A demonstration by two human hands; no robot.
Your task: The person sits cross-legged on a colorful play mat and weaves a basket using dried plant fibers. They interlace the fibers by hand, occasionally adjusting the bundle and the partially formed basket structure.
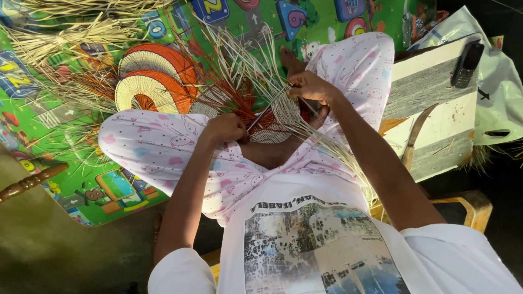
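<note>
Play mat [117, 188] was the biggest thing under me: green foam, printed with coloured number tiles and road shapes, spread across the floor to my left. On it lay two finished woven fans [155, 76], cream centres with orange bands, overlapping each other, loose straw bundles [60, 32] above them. Grey-and-cream painted board [436, 103] sat to my right, a dark phone [467, 65] on its far corner, a knife [415, 136] lying across it. White plastic bag [498, 81] with black marks was behind the board. The piece in work, a half-woven fan [280, 117], rested on my lap between my knees: tight cream weave, orange-red strands, long unwoven ends fanning outward. My left hand [224, 129] was clenched on its near edge. My right hand [311, 87] pinched a thin strand [268, 111] at the far edge.
</note>
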